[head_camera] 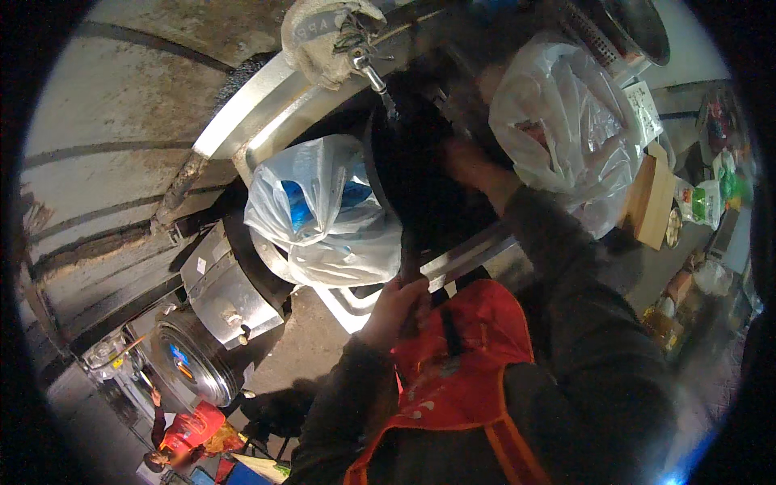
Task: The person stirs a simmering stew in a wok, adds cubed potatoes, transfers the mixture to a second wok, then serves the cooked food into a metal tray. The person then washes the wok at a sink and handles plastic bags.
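A black pan, probably a wok [418, 176], lies tilted in a metal sink [257, 130]. My left hand [397, 306] is closed around its handle at the near side. My right hand [470, 162] reaches over the dark inside of the pan and is blurred, so whether it holds anything cannot be made out. From the metal tap [371, 71] above, a stream of water [391, 108] runs into the pan. The deep shadow hides the pan's bottom and much of its far rim.
A knotted plastic bag [330, 218] with something blue inside sits at the sink's left. On the right stand another plastic bag [564, 127] and a cardboard piece [648, 197]. A cloth [318, 45] hangs behind the tap. Another person [191, 433] is at the lower left, near a large metal pot [194, 364].
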Demonstrator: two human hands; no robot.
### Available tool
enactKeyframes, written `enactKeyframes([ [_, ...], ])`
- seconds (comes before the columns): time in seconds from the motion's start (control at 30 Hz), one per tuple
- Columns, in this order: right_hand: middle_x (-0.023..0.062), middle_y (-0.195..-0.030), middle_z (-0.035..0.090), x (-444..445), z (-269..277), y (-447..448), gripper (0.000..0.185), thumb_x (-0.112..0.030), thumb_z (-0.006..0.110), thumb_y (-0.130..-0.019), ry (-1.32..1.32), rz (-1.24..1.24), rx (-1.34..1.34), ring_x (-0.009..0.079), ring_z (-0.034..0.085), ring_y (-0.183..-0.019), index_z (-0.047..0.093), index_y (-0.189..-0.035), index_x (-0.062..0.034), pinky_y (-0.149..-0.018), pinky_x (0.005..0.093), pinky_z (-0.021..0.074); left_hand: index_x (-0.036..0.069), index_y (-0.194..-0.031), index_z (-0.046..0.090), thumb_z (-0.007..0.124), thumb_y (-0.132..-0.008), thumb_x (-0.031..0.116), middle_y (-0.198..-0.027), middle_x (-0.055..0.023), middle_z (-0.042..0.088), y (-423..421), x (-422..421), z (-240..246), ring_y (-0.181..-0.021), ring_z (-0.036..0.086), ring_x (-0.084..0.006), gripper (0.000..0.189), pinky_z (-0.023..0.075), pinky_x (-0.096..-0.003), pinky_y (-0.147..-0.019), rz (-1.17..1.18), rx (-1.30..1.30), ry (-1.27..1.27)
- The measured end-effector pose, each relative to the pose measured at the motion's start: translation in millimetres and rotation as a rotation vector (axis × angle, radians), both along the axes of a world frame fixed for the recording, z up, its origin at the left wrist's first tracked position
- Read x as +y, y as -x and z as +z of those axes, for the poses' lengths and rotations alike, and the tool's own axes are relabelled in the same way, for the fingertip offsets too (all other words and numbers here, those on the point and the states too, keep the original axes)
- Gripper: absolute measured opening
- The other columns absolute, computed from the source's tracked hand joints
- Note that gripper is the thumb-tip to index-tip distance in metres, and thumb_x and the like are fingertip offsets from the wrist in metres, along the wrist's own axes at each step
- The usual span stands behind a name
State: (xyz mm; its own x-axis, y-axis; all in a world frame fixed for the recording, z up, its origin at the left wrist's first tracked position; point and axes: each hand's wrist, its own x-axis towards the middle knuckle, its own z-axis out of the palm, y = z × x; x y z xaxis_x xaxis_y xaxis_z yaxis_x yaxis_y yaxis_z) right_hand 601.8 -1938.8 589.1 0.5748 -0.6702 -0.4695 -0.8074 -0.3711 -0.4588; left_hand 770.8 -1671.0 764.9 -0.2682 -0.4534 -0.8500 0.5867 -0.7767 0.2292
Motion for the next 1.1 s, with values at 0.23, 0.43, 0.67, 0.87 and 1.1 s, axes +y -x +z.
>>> enactKeyframes([
  [0.23, 0.0158, -0.132, 0.065, -55, 52, -100, 0.033, -0.019, 0.061, -0.106, -0.97, -0.694, -1.266, 0.0288, 0.065, -0.123, 0.058, -0.134, -0.0011, -0.11, 0.0421, 0.0525, 0.009, -0.112, 0.057, 0.061, -0.105, 0.021, -0.076, 0.0038, 0.05, -29, 49, 36, -0.053, 0.042, -0.007, 0.014, 0.0365, -0.0235, -0.044, 0.202, 0.236, 0.02],
  [0.43, 0.0184, -0.129, 0.067, -57, 89, -97, 0.042, -0.029, 0.064, -0.106, -0.835, -0.549, -0.941, 0.03, 0.066, -0.122, 0.059, -0.136, 0.0001, -0.106, 0.0418, 0.054, 0.003, -0.12, 0.058, 0.054, -0.11, 0.023, -0.079, 0.0034, 0.046, -22, 71, 11, -0.057, 0.04, -0.0048, 0.023, 0.0327, -0.0212, -0.046, 0.514, 0.948, 0.048],
  [0.67, 0.0096, -0.104, 0.073, -64, 100, -102, 0.044, -0.045, 0.062, -0.105, -0.528, -0.493, -0.617, 0.022, 0.076, -0.096, 0.067, -0.112, -0.0021, -0.083, 0.0349, 0.061, -0.001, -0.127, 0.055, 0.051, -0.111, 0.023, -0.077, -0.0004, 0.05, -6, 75, 37, -0.051, 0.039, -0.0079, 0.029, 0.035, -0.0266, -0.043, 0.594, 0.847, -0.042],
  [0.87, 0.0091, -0.096, 0.074, -79, 68, -106, 0.04, -0.042, 0.063, -0.105, -0.396, -0.457, -0.7, 0.0203, 0.073, -0.087, 0.069, -0.107, -0.0025, -0.075, 0.0362, 0.0607, 0.007, -0.106, 0.054, 0.064, -0.101, 0.02, -0.075, -0.0014, 0.053, 31, 81, 91, -0.051, 0.049, -0.0105, 0.017, 0.043, -0.0282, -0.044, 0.255, -0.087, 0.205],
  [1.1, 0.0124, -0.099, 0.073, -121, 51, -99, 0.026, -0.014, 0.065, -0.095, 0.227, 0.012, -0.528, 0.0284, 0.069, -0.089, 0.071, -0.119, -0.0044, -0.076, 0.0488, 0.0546, 0.002, -0.108, 0.052, 0.066, -0.095, 0.008, -0.07, -0.0019, 0.056, 95, 92, 129, -0.055, 0.053, -0.0095, 0.019, 0.0435, -0.0285, -0.048, 0.261, -0.765, 0.189],
])
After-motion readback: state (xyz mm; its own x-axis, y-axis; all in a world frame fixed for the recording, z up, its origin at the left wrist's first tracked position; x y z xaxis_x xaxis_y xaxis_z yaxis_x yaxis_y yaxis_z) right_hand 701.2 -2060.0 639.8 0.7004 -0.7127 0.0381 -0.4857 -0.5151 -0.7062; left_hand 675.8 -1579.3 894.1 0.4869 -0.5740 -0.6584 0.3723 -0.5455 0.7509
